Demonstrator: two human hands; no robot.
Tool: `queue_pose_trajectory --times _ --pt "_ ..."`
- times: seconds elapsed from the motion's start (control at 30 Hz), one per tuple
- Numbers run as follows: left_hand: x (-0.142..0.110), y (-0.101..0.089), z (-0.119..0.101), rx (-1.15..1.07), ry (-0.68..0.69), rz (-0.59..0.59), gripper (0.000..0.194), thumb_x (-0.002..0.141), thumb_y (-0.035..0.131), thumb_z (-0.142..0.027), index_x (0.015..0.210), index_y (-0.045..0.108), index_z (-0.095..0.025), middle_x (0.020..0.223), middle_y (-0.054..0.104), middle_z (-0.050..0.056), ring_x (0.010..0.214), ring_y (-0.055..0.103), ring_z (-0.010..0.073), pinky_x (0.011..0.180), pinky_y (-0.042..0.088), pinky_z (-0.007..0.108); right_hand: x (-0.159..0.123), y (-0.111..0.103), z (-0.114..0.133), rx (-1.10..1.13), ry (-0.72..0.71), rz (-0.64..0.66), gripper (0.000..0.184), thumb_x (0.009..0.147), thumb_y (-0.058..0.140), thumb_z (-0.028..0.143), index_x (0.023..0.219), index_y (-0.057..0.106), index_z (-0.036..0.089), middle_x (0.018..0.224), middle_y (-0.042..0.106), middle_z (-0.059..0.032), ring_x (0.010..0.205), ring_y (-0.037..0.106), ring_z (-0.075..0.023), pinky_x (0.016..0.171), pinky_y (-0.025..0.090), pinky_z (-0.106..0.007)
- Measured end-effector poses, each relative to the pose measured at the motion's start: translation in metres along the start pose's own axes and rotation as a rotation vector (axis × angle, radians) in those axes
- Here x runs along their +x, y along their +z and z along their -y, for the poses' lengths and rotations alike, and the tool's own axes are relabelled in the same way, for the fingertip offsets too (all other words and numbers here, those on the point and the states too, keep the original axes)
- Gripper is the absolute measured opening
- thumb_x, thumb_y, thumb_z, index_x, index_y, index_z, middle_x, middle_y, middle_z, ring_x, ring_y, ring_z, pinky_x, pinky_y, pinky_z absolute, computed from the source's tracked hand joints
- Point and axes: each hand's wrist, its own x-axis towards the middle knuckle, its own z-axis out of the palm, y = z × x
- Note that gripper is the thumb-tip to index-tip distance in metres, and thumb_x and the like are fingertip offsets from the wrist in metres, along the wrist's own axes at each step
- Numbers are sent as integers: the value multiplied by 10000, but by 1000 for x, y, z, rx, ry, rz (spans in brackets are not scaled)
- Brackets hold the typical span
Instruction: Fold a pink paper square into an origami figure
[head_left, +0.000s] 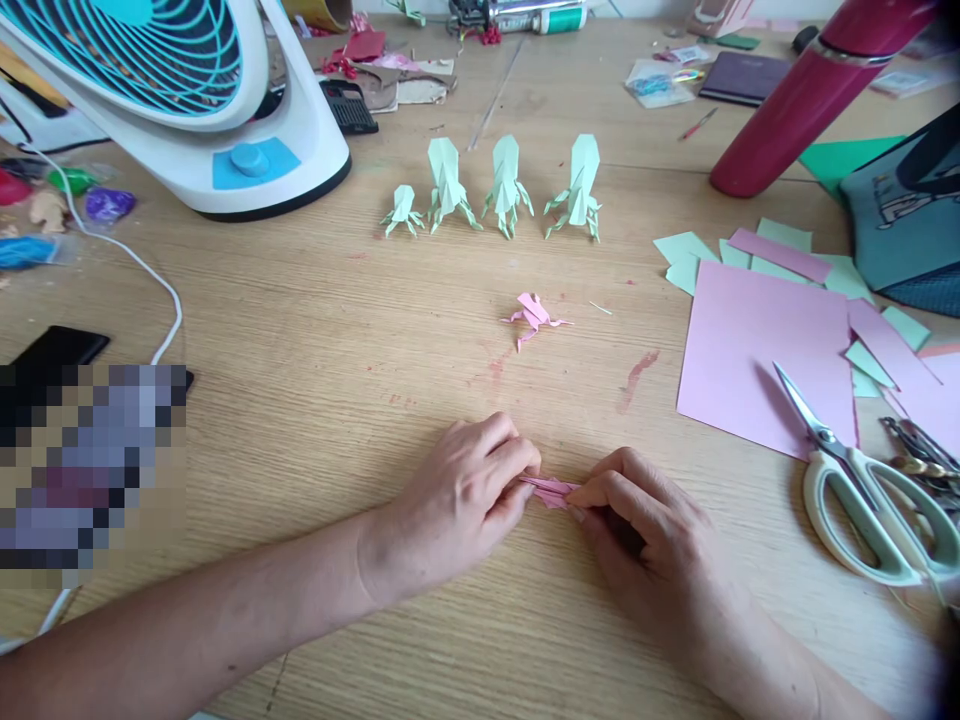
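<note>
Between my two hands is a small folded piece of pink paper (551,491), narrow and pleated, just above the table. My left hand (480,480) pinches its left end, and my right hand (652,530) pinches the right end. Fingertips hide both ends. Beyond them lies a small pink origami figure (533,316) with thin legs. Farther back stands a row of several pale green origami figures (507,180), the leftmost (403,208) smaller than the others.
To the right, scissors (832,450) lie partly on a pink paper sheet (765,350), near green and pink scraps (780,255). A red bottle (810,110) stands behind. At left are a white fan (300,120), a cable (161,280) and a blurred-out device (97,470).
</note>
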Motion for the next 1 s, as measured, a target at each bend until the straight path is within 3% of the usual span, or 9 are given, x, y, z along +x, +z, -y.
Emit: queue_pose_trajectory --times 0.1,0.17,0.27,0.77,1.0 --pt "-14 -7 7 28 160 -50 246 970 494 -70 1135 656 -155 980 651 55 925 578 180 861 464 330 0 0 0 7 5 -9 156 963 508 101 872 568 212 848 544 -28 725 536 -157 621 412 -284" --pt "-25 -11 12 116 277 -30 325 976 498 -93 1284 599 -116 1135 684 88 993 582 212 893 462 374 1 0 0 14 3 -6 153 963 507 100 884 573 213 852 545 -29 728 536 -158 624 413 -284" --pt "-35 -13 16 245 387 -30 361 982 473 -85 1327 576 -72 1253 682 120 1021 595 241 896 478 412 1 0 0 10 -1 1 164 966 497 99 870 567 212 847 537 -31 723 536 -159 625 416 -289" --pt "-32 -16 1 511 398 -17 411 1006 309 -43 1198 671 -64 1186 721 88 920 642 207 872 538 344 0 1 -1 5 6 -2 166 966 503 99 854 560 208 852 536 -33 721 530 -158 629 413 -294" --pt "-30 -15 2 520 407 24 401 1017 359 -96 1341 595 -83 1294 676 68 964 618 218 863 549 364 0 2 0 12 12 5 177 958 505 86 832 542 206 843 532 -31 719 525 -157 631 411 -294"
